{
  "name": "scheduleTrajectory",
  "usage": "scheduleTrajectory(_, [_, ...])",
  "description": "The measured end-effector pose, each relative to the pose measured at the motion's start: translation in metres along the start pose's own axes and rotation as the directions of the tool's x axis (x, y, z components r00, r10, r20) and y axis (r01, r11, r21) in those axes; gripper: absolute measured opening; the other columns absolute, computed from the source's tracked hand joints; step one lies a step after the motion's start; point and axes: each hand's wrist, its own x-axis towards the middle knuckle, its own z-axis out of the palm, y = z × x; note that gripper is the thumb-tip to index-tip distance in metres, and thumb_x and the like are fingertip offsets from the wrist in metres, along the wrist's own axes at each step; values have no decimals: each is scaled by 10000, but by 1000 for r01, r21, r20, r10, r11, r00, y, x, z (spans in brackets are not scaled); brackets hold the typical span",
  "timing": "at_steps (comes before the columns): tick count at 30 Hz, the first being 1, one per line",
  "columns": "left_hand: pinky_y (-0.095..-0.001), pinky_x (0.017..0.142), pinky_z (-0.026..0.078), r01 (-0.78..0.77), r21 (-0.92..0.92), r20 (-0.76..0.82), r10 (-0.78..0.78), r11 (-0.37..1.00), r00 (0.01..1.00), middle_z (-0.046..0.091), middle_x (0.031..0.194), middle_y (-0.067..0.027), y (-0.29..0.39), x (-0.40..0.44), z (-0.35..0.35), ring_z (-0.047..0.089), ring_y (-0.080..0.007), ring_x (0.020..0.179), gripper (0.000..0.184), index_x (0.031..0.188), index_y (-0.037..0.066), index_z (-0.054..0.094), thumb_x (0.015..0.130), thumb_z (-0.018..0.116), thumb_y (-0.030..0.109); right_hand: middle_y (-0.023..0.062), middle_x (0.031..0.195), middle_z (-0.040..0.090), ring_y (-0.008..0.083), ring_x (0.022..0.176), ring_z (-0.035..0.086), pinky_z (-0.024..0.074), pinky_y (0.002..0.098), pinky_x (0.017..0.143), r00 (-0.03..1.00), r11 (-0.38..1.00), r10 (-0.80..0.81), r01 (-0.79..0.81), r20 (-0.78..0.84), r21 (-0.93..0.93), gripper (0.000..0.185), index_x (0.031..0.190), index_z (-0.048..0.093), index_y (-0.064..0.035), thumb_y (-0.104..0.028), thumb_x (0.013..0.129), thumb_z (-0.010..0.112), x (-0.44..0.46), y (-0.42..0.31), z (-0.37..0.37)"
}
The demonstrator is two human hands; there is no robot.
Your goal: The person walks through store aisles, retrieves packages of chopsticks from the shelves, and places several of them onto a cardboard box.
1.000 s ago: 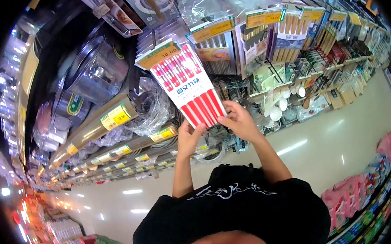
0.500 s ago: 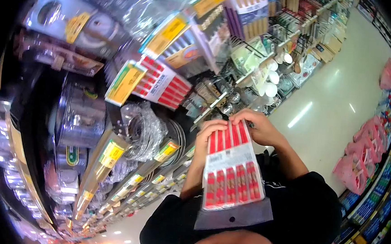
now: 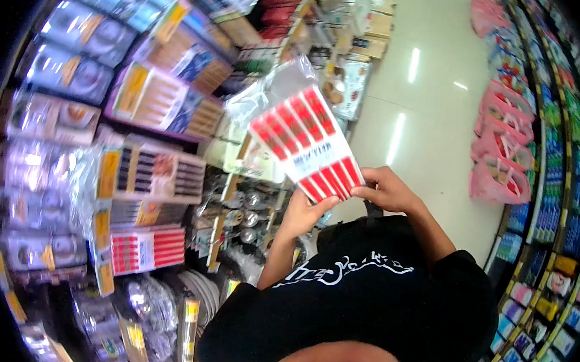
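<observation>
Taking the black shirt [image 3: 361, 314] as our landmark, we see the chopstick pack [image 3: 314, 142] held out just beyond it, its long axis running away from the shirt and leaning toward the shirt's left. We have both hands clamped on the end nearer the shirt: the left hand [image 3: 301, 215] pinches the lower left corner with its thumb across the front, while the right hand [image 3: 390, 190] grips the right edge near the opposite corner. Neither is plainly nearer, and most of the pack's length stretches past the fingers, unsupported. We see its printed face turned up: plain red and white stripes by the grip, a white band with dark lettering too blurred for us to read, then red sticks with brownish patterning, and a clear plastic flap [image 3: 287, 76] at the far end. To the shirt's left, a similar red-and-white pack [image 3: 165, 248] hangs on the rack [image 3: 103, 262].
</observation>
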Motion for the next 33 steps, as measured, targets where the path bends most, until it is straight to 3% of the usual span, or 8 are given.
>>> scheduleTrajectory(4, [-277,773,508,50,-84,151,-37,995,988,687,974,-48,13,59,41,628,-107,862,256,1091,-6,651,865,711,99,27,760,647,86,635,544,449,257,582,970,972,181,-150,-164,183,286,1007,662,-12,-280,910,694,-23,4,-48])
scheduleTrajectory(8, [-304,857,518,39,-76,190,-24,996,982,696,1059,-78,17,104,74,651,-137,947,298,1117,-6,648,839,729,64,26,791,660,96,679,569,468,264,646,944,967,193,-136,-268,215,240,1031,663,-11,-212,904,696,-31,21,-82])
scheduleTrajectory(15, [-303,837,531,131,-84,323,-97,988,941,641,1109,-93,5,211,108,640,-155,972,499,1278,-15,447,883,719,120,54,891,691,82,779,601,489,277,730,912,989,143,-150,-383,13,259,1069,667,-14,-214,906,689,-16,64,-155])
scheduleTrajectory(19, [-295,857,519,106,-237,353,-16,966,935,627,1118,-96,7,302,141,624,-138,990,465,1269,-12,443,899,694,112,50,824,668,118,727,600,489,280,677,839,924,316,-167,-442,344,257,1034,649,9,-207,902,689,22,77,-218])
scheduleTrajectory(24, [-295,870,513,98,-367,341,36,925,939,634,1123,-114,48,435,190,625,-141,1003,437,1246,-33,448,926,666,169,49,847,678,82,722,602,491,254,657,771,869,457,-281,-442,408,275,1050,640,11,-223,912,687,80,51,-351])
scheduleTrajectory(28, [-291,872,516,90,-375,426,85,923,901,638,1131,-114,86,532,220,635,-140,992,436,1261,-33,443,927,660,143,41,871,685,67,762,609,490,236,680,765,932,357,-252,-535,261,267,1033,647,16,-200,889,711,113,48,-447])
scheduleTrajectory(30, [-286,865,517,65,-410,441,135,910,887,641,1122,-111,102,572,236,634,-134,992,429,1257,-29,447,924,662,135,37,917,688,79,793,624,510,247,716,741,890,352,-76,-572,449,260,1036,645,18,-143,853,737,128,31,-477])
scheduleTrajectory(33, [-263,800,525,-6,-322,482,169,947,860,649,1093,-101,122,630,264,641,-121,929,407,1242,-16,459,923,659,139,71,986,694,104,827,653,530,249,737,704,909,357,-112,-613,401,375,1160,608,33,-87,837,757,137,30,-527])
